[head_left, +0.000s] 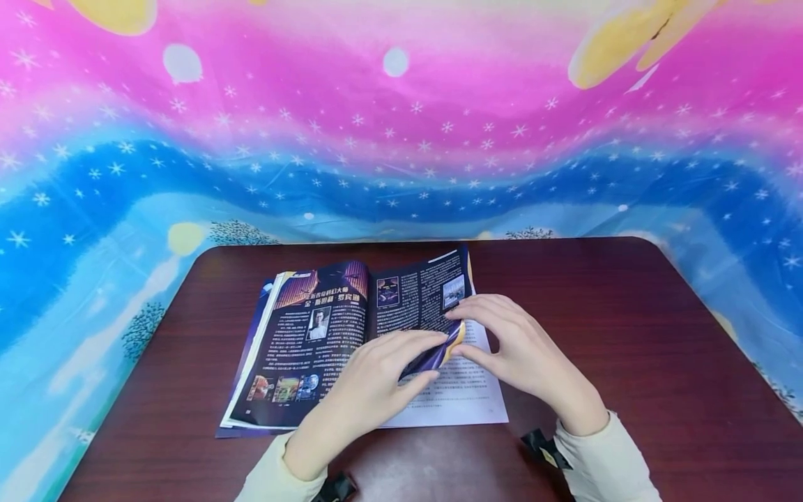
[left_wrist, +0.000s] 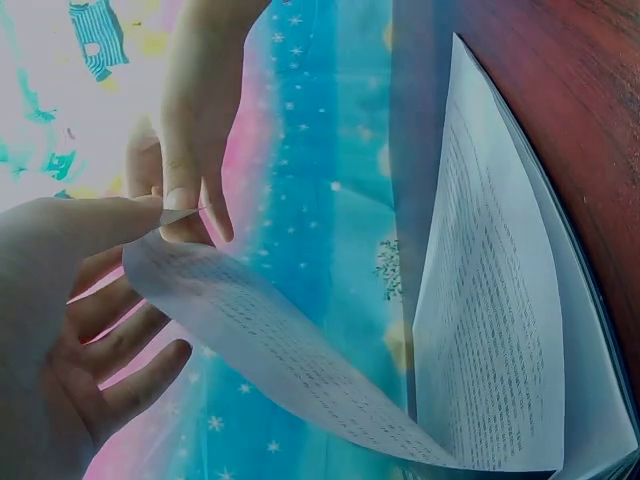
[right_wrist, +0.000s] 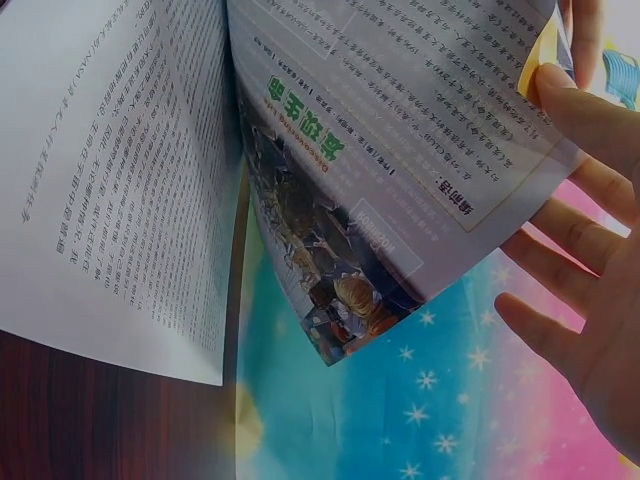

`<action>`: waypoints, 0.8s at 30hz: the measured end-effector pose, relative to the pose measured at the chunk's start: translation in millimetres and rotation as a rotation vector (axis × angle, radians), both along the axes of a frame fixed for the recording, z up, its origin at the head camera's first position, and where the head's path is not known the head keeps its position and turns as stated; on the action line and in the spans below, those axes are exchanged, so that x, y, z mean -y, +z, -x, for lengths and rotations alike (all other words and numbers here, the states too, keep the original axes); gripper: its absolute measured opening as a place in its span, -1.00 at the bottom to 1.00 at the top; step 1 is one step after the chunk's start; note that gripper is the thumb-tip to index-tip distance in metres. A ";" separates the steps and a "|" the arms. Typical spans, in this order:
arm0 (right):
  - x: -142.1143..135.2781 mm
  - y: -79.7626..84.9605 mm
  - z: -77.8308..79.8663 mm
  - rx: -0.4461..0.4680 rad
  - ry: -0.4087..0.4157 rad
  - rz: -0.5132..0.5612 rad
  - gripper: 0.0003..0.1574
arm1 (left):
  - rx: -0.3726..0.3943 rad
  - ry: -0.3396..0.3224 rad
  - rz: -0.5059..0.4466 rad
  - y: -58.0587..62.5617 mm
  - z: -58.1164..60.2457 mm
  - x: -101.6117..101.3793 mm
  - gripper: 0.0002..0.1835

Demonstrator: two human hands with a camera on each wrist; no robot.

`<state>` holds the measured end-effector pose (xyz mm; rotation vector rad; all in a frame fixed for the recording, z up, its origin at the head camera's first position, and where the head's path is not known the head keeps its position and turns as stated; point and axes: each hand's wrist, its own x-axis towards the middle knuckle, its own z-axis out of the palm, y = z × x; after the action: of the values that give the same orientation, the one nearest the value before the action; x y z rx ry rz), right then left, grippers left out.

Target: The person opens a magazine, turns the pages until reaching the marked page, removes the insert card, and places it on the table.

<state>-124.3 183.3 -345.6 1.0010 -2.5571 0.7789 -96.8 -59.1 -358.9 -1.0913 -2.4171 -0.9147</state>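
An open magazine (head_left: 339,335) lies on the table, with dark pages carrying white print and small pictures. Its right-hand page (head_left: 408,300) is raised off the pages below, and its lower corner curls up. My left hand (head_left: 376,369) pinches that curled corner from the left, thumb below and fingers above. From the right, my right hand (head_left: 523,341) pinches the same edge. The right wrist view shows the right thumb (right_wrist: 565,95) on the yellow-edged corner, with other fingers behind the page (right_wrist: 400,150). In the left wrist view the lifted page (left_wrist: 280,320) bends up towards both hands.
A white printed page (head_left: 464,397) lies beneath the lifted one. The dark red-brown wooden table (head_left: 627,335) extends around the magazine. Behind it hangs a pink and blue patterned cloth (head_left: 401,139). A black strap (head_left: 546,446) is at the right wrist.
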 end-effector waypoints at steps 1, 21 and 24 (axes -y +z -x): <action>-0.1 -0.1 -0.1 -0.001 0.000 0.001 -0.35 | -0.003 -0.002 0.004 -0.1 -0.4 -0.2 -0.50; 0.8 9.0 -4.5 -0.047 0.047 0.064 -0.35 | -0.004 0.026 0.011 -3.2 -2.9 8.2 -0.55; -0.7 9.9 -6.4 -0.053 0.050 0.072 -0.47 | 0.009 0.038 0.009 -3.5 -4.2 10.8 -0.54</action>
<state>-118.0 183.9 -335.8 1.0517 -2.4496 0.8399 -92.6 -69.9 -362.4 -1.0429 -2.4430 -0.9000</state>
